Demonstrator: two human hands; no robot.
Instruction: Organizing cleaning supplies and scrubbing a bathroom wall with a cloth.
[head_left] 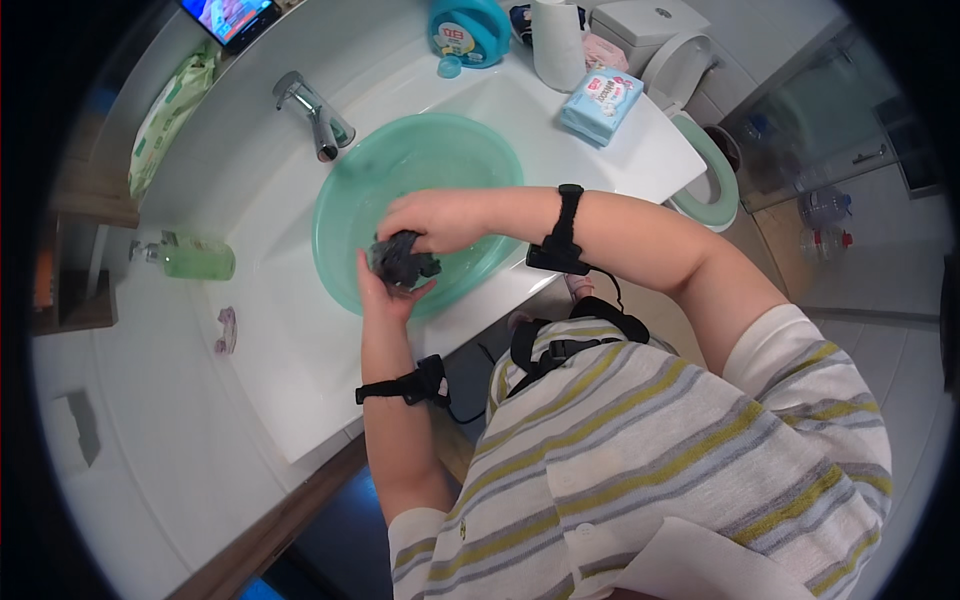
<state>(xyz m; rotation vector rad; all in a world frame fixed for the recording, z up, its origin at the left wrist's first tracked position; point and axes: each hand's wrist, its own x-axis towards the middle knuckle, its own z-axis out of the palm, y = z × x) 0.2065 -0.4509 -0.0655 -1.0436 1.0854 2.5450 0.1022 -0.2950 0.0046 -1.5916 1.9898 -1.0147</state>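
A bunched dark grey cloth [402, 264] is between my two hands above the near left part of a green plastic basin [440, 140]. My right hand [437, 217] reaches across from the right, its fingers closed on the top of the cloth. From below, my left hand [382, 297] cups it, thumb and fingers pressed around its sides. What kind of cloth it is cannot be made out. The basin sits in a white washbasin, under a chrome faucet [315, 118], and seems to hold some water.
Behind the basin stand a blue detergent bottle [470, 35], its small cap [449, 67], a white paper roll [557, 45] and a blue packet [602, 104]. To the left lie a green soap bottle [198, 257] and a pinkish strip [226, 330]. A toilet [715, 160] stands far right.
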